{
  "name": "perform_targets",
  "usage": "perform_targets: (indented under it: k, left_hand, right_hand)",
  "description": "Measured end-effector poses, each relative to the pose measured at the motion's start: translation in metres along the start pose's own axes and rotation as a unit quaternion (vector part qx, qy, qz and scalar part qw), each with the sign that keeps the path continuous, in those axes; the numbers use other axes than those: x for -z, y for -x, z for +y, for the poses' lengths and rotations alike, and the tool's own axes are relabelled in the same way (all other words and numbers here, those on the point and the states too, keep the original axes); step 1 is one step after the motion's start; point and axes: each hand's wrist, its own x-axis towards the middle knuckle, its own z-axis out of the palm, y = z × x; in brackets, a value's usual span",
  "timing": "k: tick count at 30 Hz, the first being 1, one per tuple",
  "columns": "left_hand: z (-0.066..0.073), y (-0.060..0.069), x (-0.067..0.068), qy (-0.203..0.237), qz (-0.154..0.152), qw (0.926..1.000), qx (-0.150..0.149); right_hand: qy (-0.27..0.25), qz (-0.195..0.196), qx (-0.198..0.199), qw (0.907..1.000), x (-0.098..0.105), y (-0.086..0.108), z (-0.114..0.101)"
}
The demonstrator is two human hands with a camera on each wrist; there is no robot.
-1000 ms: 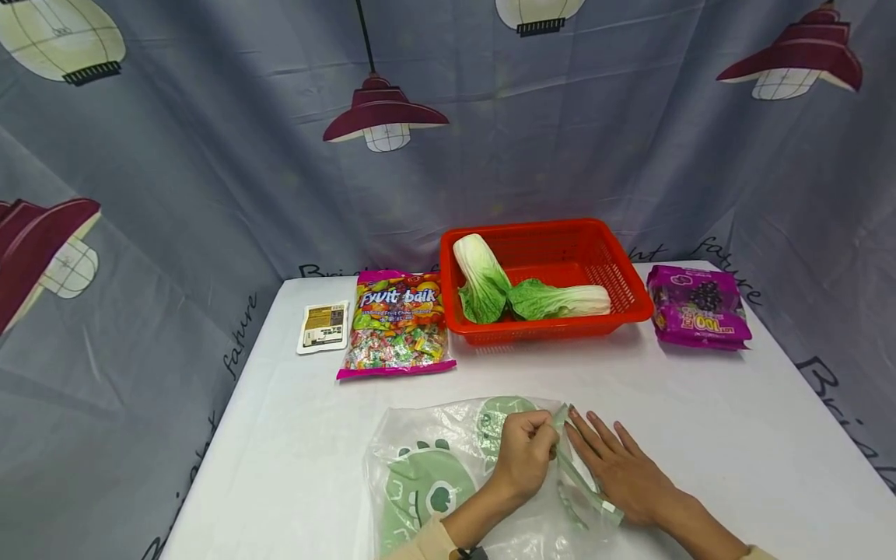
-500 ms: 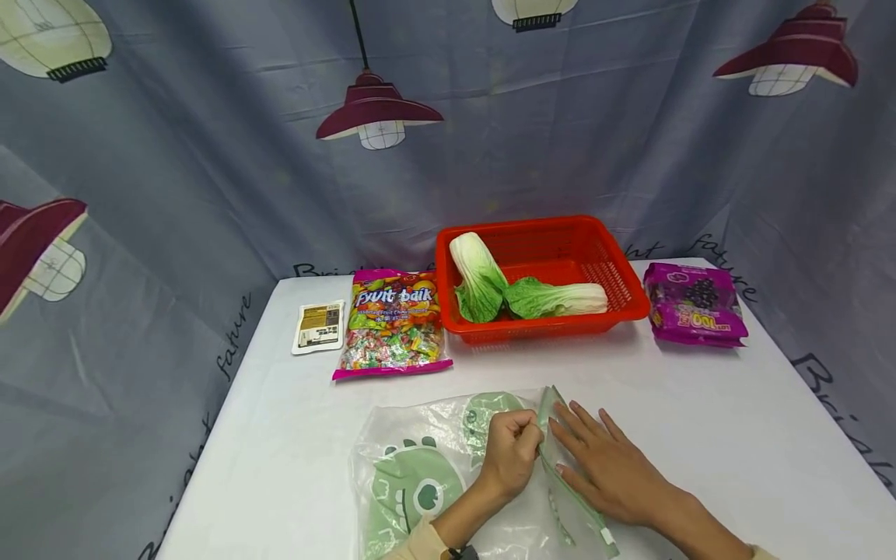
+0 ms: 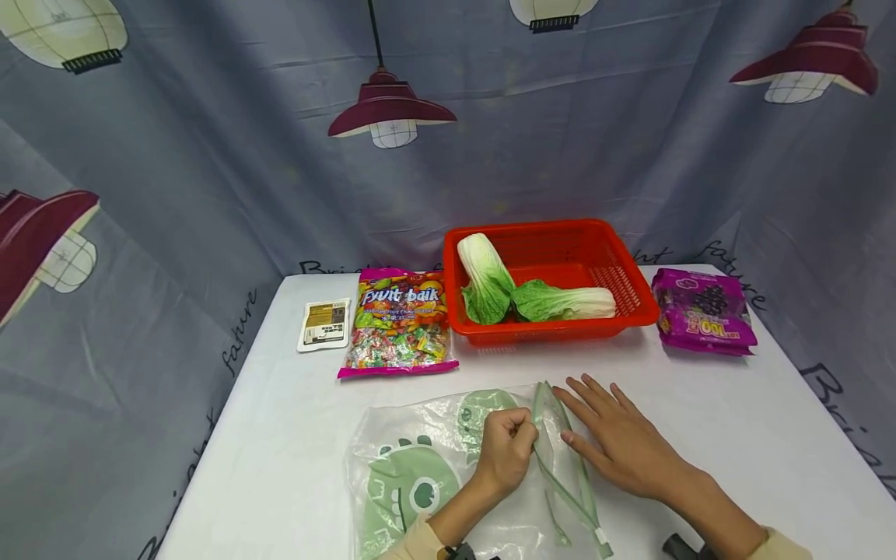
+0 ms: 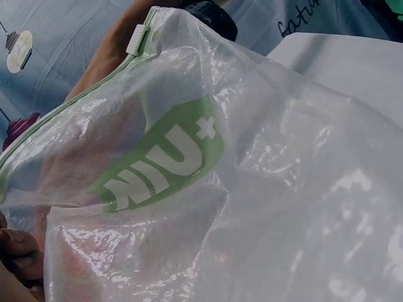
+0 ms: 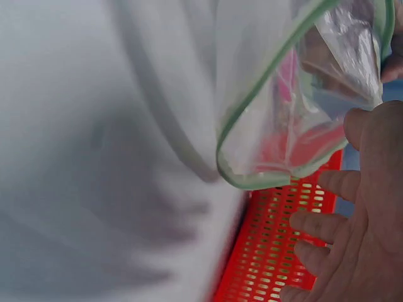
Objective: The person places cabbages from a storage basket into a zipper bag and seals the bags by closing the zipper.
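A clear plastic slider zip bag [image 3: 413, 486] with green cartoon prints lies on the white table, its zip side to the right. My left hand [image 3: 505, 451] grips the bag's upper layer at the green zip strip, its fingers curled in. The mouth gapes, with the two strips apart. To the right of the mouth is my right hand [image 3: 630, 443], fingers straight and spread, close to the far strip. Whether it touches the bag is unclear. In the left wrist view, the white slider [image 4: 135, 39] sits at one end of the zip. The right wrist view shows the bag's green rim [image 5: 255, 94] parted beside my spread fingers [image 5: 318, 223].
A red basket [image 3: 553, 333] with two Chinese cabbages [image 3: 483, 272] stands at the back. Left of it lie a candy bag [image 3: 399, 323] and a small white packet [image 3: 324, 325]. A purple grape-print pack [image 3: 707, 311] is at the back right. A grey printed curtain surrounds the table.
The bag's mouth has opened wider. My left hand has shifted slightly left with its strip, and my right hand has moved up and away from the zip, lifting off the bag's lower part.
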Motion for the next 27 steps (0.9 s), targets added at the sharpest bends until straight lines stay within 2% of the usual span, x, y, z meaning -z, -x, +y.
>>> perform_targets:
  k: [9, 15, 27]
  left_hand:
    - [-0.001, 0.000, 0.001, -0.025, 0.011, 0.9996, -0.008]
    - [0.000, 0.002, 0.001, -0.019, 0.018, 0.9994, -0.020]
    - [-0.001, 0.003, 0.001, -0.026, 0.022, 0.9993, -0.018]
  right_hand:
    - [0.004, 0.009, 0.016, 0.9998, 0.006, -0.018, 0.005]
    - [-0.004, 0.002, 0.012, 0.9999, 0.012, -0.034, 0.009]
    - [0.005, 0.038, 0.036, 0.9986, 0.028, -0.074, 0.021]
